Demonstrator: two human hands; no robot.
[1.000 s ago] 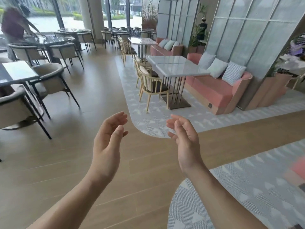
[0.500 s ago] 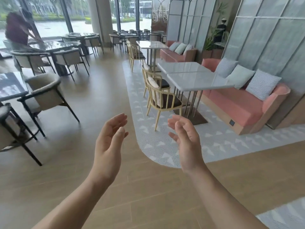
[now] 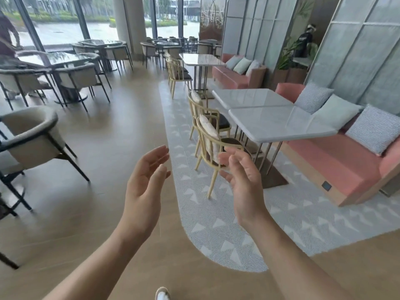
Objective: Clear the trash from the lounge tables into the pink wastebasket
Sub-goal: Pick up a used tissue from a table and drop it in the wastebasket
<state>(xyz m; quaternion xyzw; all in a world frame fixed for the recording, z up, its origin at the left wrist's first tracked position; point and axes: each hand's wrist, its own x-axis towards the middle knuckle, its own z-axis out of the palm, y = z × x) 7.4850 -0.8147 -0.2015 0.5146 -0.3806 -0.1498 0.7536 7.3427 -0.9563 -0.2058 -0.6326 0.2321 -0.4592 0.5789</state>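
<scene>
My left hand [image 3: 145, 187] and my right hand [image 3: 244, 185] are raised in front of me, palms facing each other, fingers relaxed and holding nothing. Beyond them to the right stand two white marble lounge tables [image 3: 279, 124] pushed together, with bare tops. A third white table [image 3: 201, 59] stands farther back. No trash and no pink wastebasket are in view.
Cream wooden chairs [image 3: 212, 144] stand on a grey patterned rug [image 3: 216, 224] beside the tables, with a pink sofa [image 3: 337, 167] and cushions behind. Dark-framed armchairs [image 3: 32, 137] and glass tables [image 3: 54, 59] fill the left. A person [image 3: 6, 40] stands at far left. Wooden floor runs between.
I have walked forward and turned right; the white tables and pink sofa are nearer and more central. Both hands keep the same raised, relaxed pose.
</scene>
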